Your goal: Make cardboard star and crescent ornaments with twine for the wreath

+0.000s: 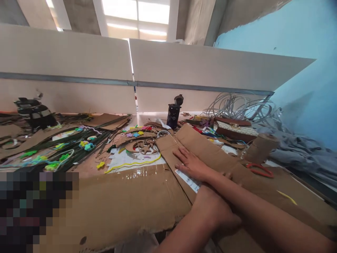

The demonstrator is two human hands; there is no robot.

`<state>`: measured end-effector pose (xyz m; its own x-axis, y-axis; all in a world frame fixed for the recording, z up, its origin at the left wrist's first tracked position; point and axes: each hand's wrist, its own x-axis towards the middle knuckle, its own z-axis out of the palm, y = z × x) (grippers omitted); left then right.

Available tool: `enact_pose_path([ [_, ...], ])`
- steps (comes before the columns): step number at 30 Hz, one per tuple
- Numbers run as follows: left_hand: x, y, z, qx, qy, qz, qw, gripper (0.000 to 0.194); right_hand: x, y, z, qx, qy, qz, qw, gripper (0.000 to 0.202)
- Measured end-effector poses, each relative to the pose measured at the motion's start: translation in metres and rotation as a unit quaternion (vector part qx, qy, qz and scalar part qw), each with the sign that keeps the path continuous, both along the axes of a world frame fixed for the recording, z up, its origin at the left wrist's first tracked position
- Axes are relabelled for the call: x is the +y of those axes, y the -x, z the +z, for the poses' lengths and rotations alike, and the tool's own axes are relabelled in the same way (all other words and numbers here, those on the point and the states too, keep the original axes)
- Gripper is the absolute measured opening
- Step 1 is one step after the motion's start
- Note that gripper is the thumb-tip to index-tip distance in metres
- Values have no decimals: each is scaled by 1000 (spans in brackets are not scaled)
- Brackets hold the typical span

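Note:
A large brown cardboard sheet (121, 207) spreads in front of me, with a raised, folded flap (204, 144) running along its right side. My right hand (191, 164) lies flat on the folded cardboard, fingers stretched out, just above a white printed label (188, 181). Under my right forearm, my left hand (214, 211) grips the cardboard nearer to me. Its thumb side and a few fingertips show; the rest is hidden by the crossing forearm. Scissors with red handles (260, 170) rest on the cardboard to the right.
A black bottle with its lid up (173, 114) stands at the back. Brown-and-white purse (234, 129), twine roll (260, 147) and wire coils (237, 105) crowd the right. Cardboard star (145, 149), yellow cord (134, 163) and dark stems (105, 131) litter the left. White partition (197, 66) behind.

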<state>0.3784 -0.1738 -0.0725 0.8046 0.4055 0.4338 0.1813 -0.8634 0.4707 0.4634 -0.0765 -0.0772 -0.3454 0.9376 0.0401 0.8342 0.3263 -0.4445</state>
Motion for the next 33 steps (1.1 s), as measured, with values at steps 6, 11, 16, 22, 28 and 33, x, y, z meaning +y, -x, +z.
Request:
enact_pose_path([
  [6, 0, 8, 5, -102, -2, 19, 995, 78, 22, 12, 31, 151, 34, -110, 982, 95],
  [11, -12, 27, 18, -191, -81, 19, 978, 57, 28, 36, 70, 262, 158, -115, 945, 28],
  [16, -23, 95, 36, -360, -94, 95, 924, 48, -5, 29, 148, 380, 138, -100, 909, 26],
  [22, 20, 173, 114, -468, 153, 273, 827, 53, -97, -14, 258, 487, 92, -40, 868, 39],
  [28, 37, 186, 250, -443, 65, 247, 859, 68, -158, -32, 294, 510, -42, 2, 859, 33],
  [33, 15, 194, 327, -348, -2, 252, 903, 75, -158, -37, 275, 531, -99, 25, 841, 32],
])
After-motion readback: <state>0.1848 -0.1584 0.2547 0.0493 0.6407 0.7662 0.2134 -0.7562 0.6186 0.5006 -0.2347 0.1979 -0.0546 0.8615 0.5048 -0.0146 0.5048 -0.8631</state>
